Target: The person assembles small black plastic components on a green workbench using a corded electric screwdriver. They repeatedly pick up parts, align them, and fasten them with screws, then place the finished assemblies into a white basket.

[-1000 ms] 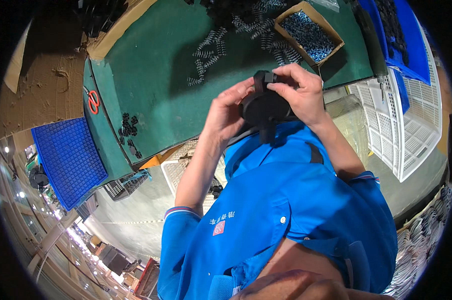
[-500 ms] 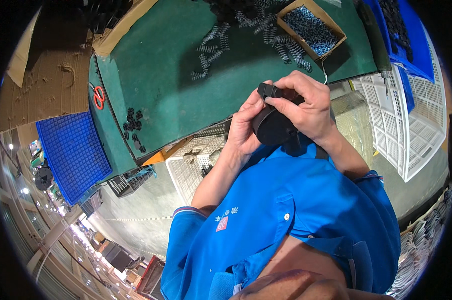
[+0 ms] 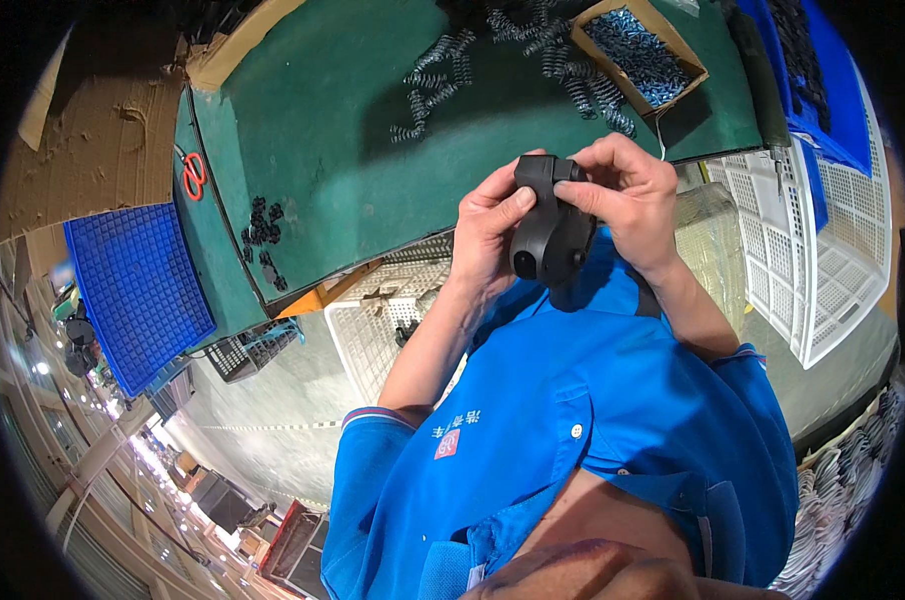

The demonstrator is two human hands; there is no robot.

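Just above the middle of the frame, a black plastic part (image 3: 548, 225) is held between two bare hands. The left hand (image 3: 485, 230) has thumb and fingers clamped on its left side; the right hand (image 3: 638, 205) pinches its upper right end between thumb and fingers. Behind them, a green table (image 3: 313, 150) carries coil springs (image 3: 438, 90) at the upper centre and, just right of these, a cardboard box (image 3: 687, 86) of small metal pieces (image 3: 638, 55). Toward the left edge, red-handled scissors (image 3: 193, 177) lie near a scatter of small black pieces (image 3: 263, 228)
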